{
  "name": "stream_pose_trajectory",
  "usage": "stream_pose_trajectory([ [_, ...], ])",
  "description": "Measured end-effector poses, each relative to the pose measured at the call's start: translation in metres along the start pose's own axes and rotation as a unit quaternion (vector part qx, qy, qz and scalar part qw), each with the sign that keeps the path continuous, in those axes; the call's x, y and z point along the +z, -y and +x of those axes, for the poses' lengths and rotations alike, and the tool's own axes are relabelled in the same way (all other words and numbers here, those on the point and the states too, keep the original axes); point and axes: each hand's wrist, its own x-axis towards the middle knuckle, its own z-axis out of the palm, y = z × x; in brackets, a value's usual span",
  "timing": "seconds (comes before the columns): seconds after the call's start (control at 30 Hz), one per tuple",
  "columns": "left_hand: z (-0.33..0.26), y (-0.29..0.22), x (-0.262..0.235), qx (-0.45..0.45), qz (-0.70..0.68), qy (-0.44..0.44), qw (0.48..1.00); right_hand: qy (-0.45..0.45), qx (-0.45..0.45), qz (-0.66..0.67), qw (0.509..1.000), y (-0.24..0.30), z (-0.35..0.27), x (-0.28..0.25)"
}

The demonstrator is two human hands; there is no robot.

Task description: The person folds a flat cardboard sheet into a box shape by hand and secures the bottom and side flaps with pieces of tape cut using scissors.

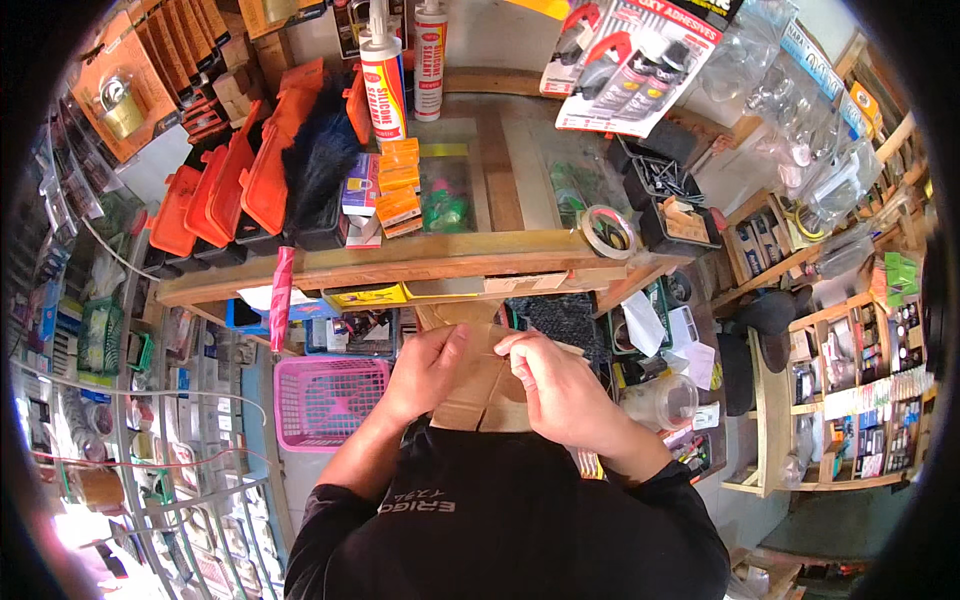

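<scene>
In front of my body, a brown piece of cardboard [472, 385] stretches between my hands, with a dark line running down its lower part. My left hand [425, 372] grips its left side, thumb lying on top and the other fingers hidden beneath. Over the right side, my right hand [560, 385] is closed, its fingers curled and the thumb pressed against the forefinger. Whatever is pinched there is hidden by the fingers.
A wooden counter [400, 268] crosses ahead, bearing sealant tubes [381, 85], orange-lidded boxes [225, 190] and a tape roll [607, 232]. A pink basket [330, 365] stands left of my hands. A clear plastic jar [665, 402] is close on the right, before shelves [860, 400].
</scene>
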Motion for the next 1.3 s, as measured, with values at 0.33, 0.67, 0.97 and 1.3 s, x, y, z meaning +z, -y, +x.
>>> stream_pose_trajectory([
  [0.33,0.009,0.003,-0.015,0.024,-0.055,0.042,0.997,-0.051,0.01,-0.115,0.992,0.011,0.024,0.021],
  [0.67,0.01,0.025,-0.016,0.021,-0.046,-0.006,0.999,-0.08,0.043,0.082,0.993,0.005,0.017,0.028],
  [0.97,-0.006,0.048,-0.013,-0.071,-0.062,-0.055,0.994,-0.341,0.196,0.386,0.835,-0.089,-0.024,-0.011],
  [1.3,-0.018,0.041,0.007,-0.139,-0.077,-0.061,0.985,-0.561,0.288,0.285,0.722,-0.239,-0.037,-0.059],
])
